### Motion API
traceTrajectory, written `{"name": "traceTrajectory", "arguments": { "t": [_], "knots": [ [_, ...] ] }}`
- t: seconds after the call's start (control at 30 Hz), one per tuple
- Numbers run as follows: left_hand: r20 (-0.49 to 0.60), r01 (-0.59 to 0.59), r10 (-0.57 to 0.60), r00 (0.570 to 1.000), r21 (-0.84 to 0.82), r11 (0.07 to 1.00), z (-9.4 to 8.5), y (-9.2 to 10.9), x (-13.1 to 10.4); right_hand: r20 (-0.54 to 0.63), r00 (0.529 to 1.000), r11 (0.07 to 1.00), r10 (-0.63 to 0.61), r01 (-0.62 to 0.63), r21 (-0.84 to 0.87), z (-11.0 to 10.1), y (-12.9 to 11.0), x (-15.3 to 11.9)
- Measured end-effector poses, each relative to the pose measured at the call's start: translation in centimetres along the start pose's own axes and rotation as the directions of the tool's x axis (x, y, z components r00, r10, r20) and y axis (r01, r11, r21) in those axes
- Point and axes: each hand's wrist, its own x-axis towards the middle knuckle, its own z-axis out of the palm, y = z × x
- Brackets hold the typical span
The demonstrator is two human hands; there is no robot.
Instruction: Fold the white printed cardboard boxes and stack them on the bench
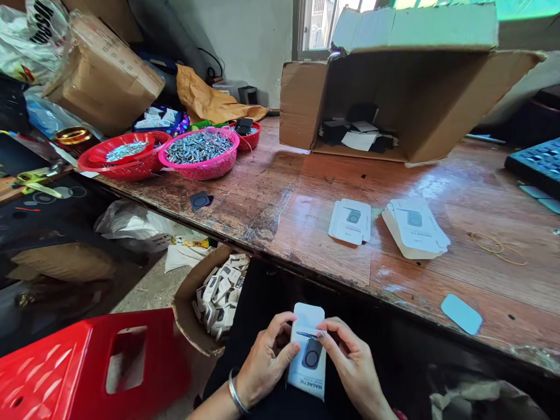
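A small white box (308,367) printed with a dark device and the word MAGNETIC stands over my lap, its top flap raised. My left hand (268,359) grips its left edge between thumb and fingers. On the other side, my right hand (350,361) pinches the upper right edge near the flap. On the table above lie a small pile of flat white cartons (350,221) and, to its right, a taller stack of the same cartons (415,227).
An open cardboard box (301,105) holding cards stands at the back. Baskets of metal parts (201,169) sit at the left. Below the table are a carton of small boxes (188,318) and a red stool (83,367). Rubber bands (496,248) lie at the right.
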Motion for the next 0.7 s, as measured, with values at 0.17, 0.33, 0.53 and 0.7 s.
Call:
{"name": "traceTrajectory", "arguments": {
  "t": [0.17, 0.33, 0.53, 0.7],
  "knots": [
    [-0.019, -0.023, 0.028, 0.999, 0.204, 0.979, -0.4, 1.2, 0.2, 0.111, 0.994, 0.999, 0.02, -0.017, -0.032, 0.0, -0.2, -0.3],
    [-0.079, 0.003, 0.013, 0.997, 0.202, 0.979, -0.2, 2.2, 0.6, 0.07, 0.983, 0.98, 0.168, -0.175, 0.1, 0.0, -0.1, 0.4],
    [-0.019, 0.027, -0.029, 0.999, -0.131, 0.991, -0.1, 1.4, 1.1, 0.214, 0.964, 0.976, 0.158, -0.185, 0.111, -0.9, -0.3, 1.3],
    [-0.042, -0.11, 0.112, 0.993, 0.04, 0.993, -0.4, 1.5, 0.8, 0.255, 0.966, 0.997, 0.035, -0.053, 0.065, -1.1, -0.4, 0.8]
  ]
}}
